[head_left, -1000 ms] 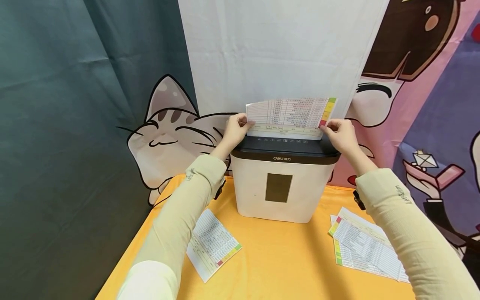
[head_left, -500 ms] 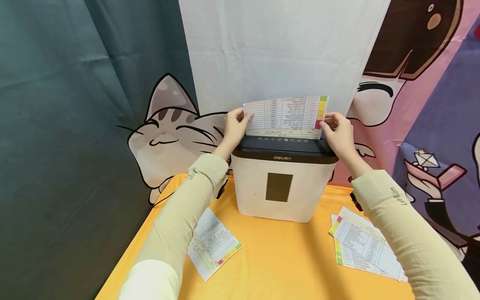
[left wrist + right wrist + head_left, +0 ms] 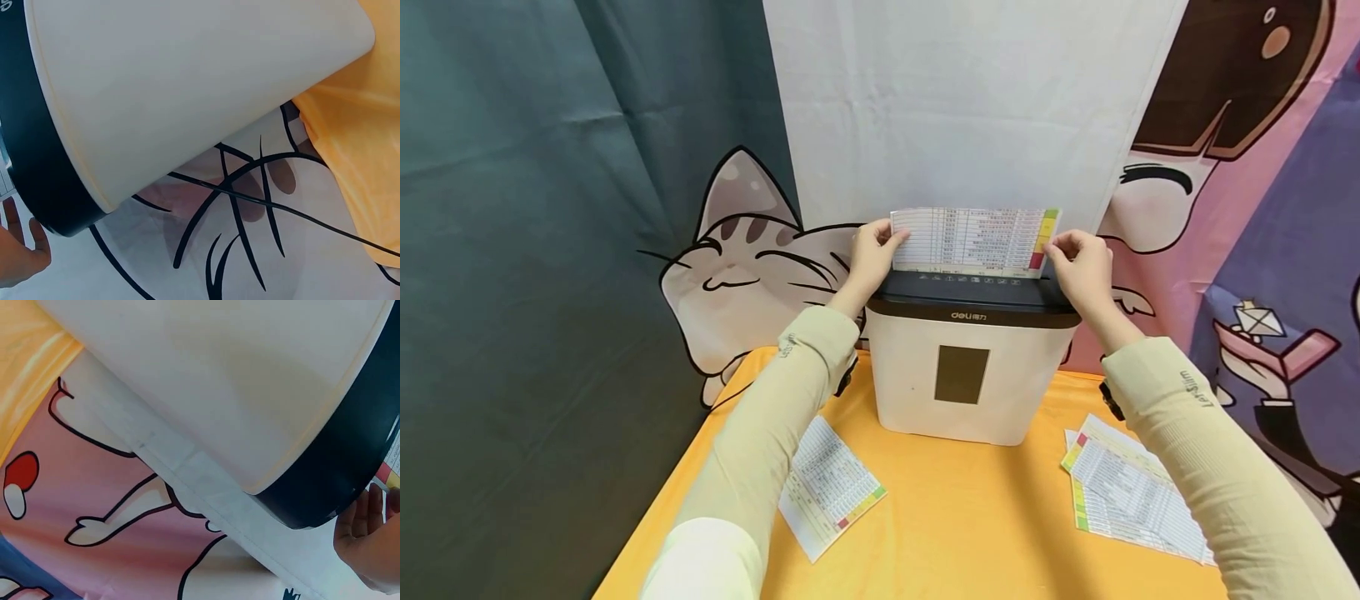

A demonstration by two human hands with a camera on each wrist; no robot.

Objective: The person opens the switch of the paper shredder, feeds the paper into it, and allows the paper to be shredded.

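Observation:
A printed table sheet (image 3: 970, 237) with a green, yellow and red strip stands upright in the top of a paper shredder (image 3: 902, 371). The shredder has a white bin and a dark lid (image 3: 955, 292); the sheet's lower part is hidden in it. My left hand (image 3: 872, 254) pinches the sheet's left edge, thumb in front. At the right edge, my right hand (image 3: 1081, 265) pinches the sheet between thumb and fingers. Both wrist views look along the bin's sides, with the left hand (image 3: 22, 250) and right hand (image 3: 375, 540) beside the lid.
One printed sheet (image 3: 831, 487) lies on the yellow tablecloth (image 3: 955, 508) at the left, partly under my sleeve. Several overlapping sheets (image 3: 1127, 487) lie at the right. A black cord (image 3: 300, 219) runs beside the shredder. Behind hangs a cartoon-printed cloth (image 3: 947, 108).
The sheet stands lower in the shredder, its header rows now mostly hidden. Its upper edge has straightened. Both hands stay at its side edges, with a slight shift of grip.

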